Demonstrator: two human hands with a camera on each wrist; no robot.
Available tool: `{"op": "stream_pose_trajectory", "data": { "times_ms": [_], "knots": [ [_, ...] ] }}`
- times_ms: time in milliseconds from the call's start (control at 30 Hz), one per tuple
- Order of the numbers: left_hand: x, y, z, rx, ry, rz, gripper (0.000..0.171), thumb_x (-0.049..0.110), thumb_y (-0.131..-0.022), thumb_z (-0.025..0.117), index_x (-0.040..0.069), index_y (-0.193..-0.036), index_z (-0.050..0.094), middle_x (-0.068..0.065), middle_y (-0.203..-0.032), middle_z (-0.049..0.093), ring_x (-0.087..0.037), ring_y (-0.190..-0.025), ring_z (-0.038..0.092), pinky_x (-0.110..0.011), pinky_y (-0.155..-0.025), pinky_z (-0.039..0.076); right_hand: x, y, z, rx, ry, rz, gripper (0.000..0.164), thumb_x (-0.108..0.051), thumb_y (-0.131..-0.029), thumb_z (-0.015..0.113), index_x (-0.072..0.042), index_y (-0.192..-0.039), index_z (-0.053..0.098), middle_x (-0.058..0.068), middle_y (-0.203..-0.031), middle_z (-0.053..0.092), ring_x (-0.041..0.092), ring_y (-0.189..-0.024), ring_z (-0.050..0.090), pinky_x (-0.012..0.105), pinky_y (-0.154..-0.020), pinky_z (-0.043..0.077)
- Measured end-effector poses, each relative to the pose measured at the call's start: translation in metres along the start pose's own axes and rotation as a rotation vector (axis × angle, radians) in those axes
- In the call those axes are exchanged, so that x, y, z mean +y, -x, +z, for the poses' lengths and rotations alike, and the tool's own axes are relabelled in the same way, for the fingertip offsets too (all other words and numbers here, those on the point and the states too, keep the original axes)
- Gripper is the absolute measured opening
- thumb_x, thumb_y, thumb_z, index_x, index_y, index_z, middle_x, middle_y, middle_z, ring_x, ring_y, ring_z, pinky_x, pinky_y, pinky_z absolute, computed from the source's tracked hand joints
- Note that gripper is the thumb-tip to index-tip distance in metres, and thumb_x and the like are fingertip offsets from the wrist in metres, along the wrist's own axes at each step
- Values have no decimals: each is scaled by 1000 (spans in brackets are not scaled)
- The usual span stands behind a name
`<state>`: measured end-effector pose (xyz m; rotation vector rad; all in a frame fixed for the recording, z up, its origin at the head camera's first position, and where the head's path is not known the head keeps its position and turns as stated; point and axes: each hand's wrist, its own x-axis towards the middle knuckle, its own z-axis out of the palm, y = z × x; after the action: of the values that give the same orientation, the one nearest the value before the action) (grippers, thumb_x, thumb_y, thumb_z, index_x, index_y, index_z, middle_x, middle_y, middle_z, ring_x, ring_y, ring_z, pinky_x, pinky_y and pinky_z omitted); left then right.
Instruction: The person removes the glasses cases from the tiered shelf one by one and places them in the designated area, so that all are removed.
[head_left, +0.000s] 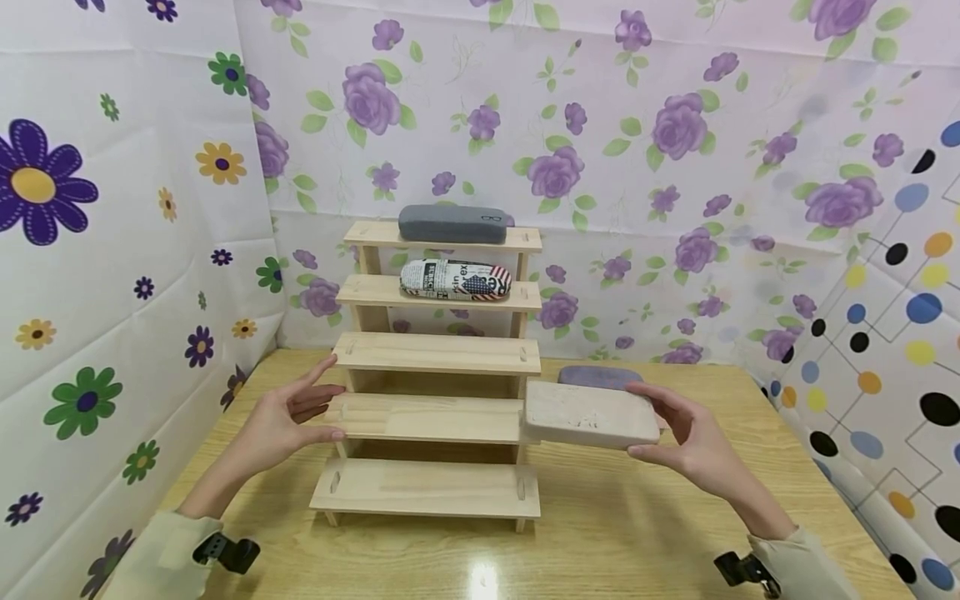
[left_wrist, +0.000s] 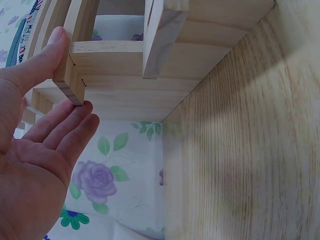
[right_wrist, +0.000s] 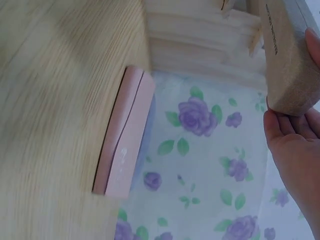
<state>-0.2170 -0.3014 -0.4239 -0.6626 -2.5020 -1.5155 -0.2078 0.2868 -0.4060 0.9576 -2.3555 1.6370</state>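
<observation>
A stepped wooden display rack stands on the table. My left hand is at its left side, thumb and fingertips on either side of one board's end in the left wrist view. My right hand grips a beige glasses case by its right end, thumb below and fingers behind. The case is held level, its left end overlapping the right end of the second step from the bottom in the head view. Small dark print shows on the case in the right wrist view.
A grey glasses case lies on the top step, and a newspaper-print case on the step below. Behind my right hand, a purple-blue case and a pink case rest on the table. Flowered cloth hangs behind.
</observation>
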Motion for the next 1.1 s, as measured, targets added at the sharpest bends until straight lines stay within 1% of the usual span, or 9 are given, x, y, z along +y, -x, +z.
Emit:
{"op": "stream_pose_trajectory", "data": {
  "times_ms": [67, 200, 367, 433, 533, 700, 800, 967, 1100],
  "knots": [
    [1, -1, 0, 1, -4, 2, 105, 10, -82, 92, 25, -168, 33, -21, -139, 65, -37, -129, 61, -35, -105, 54, 2, 4, -5, 5, 5, -4, 77, 14, -84, 82, 8, -152, 47, 20, -150, 52, 13, -132, 55, 18, -101, 53],
    [2, -1, 0, 0, -9, 2, 105, 10, -82, 92, 25, -168, 32, -21, -139, 65, -37, -129, 61, -34, -105, 54, 6, 10, -13, 15, 19, -11, 78, 16, -83, 82, 6, -152, 49, 23, -149, 53, 14, -130, 56, 17, -99, 53],
    [2, 0, -1, 2, -16, -8, 105, 11, -82, 92, 26, -168, 32, -20, -139, 65, -37, -129, 62, -35, -105, 54, 11, 16, -22, 15, 28, -6, 77, 17, -84, 80, 5, -153, 48, 12, -150, 55, 13, -131, 55, 17, -101, 51],
    [2, 0, -1, 2, -13, -13, 105, 12, -82, 92, 26, -168, 32, -20, -140, 65, -37, -129, 62, -36, -105, 54, 13, 19, -25, 13, 25, 12, 77, 17, -85, 79, 4, -154, 48, 9, -151, 55, 13, -132, 54, 17, -101, 51],
    [2, 0, -1, -3, -9, -16, 105, 12, -82, 92, 27, -168, 32, -20, -140, 65, -37, -129, 62, -35, -105, 54, 18, 24, -31, 20, 33, 49, 77, 14, -85, 81, 1, -154, 49, 6, -151, 55, 12, -132, 54, 16, -101, 52],
    [1, 0, -1, -8, 1, -9, 106, 11, -82, 92, 25, -168, 32, -21, -139, 65, -37, -129, 61, -31, -105, 54, 27, 31, -39, 27, 58, 83, 76, 11, -85, 83, -1, -153, 51, 19, -149, 54, 11, -131, 56, 15, -99, 52],
    [1, 0, 0, -8, 2, -2, 106, 10, -82, 92, 24, -168, 31, -22, -139, 65, -37, -129, 61, -31, -105, 54, 33, 34, -43, 23, 64, 91, 75, 10, -85, 83, 0, -153, 50, 24, -148, 53, 11, -129, 57, 15, -98, 53],
    [0, -1, 0, -5, 2, 2, 106, 10, -82, 92, 25, -168, 32, -22, -139, 65, -37, -129, 62, -32, -105, 54, 43, 40, -49, 12, 70, 132, 74, 7, -87, 83, 2, -153, 49, 27, -148, 51, 7, -129, 56, 17, -94, 55],
    [0, -1, -1, -3, 2, -2, 106, 9, -82, 92, 25, -168, 32, -21, -139, 65, -36, -129, 62, -32, -105, 54, 51, 43, -51, 2, 77, 165, 73, 2, -88, 84, 0, -153, 50, 25, -148, 52, 4, -130, 55, 16, -96, 54]
  ]
}}
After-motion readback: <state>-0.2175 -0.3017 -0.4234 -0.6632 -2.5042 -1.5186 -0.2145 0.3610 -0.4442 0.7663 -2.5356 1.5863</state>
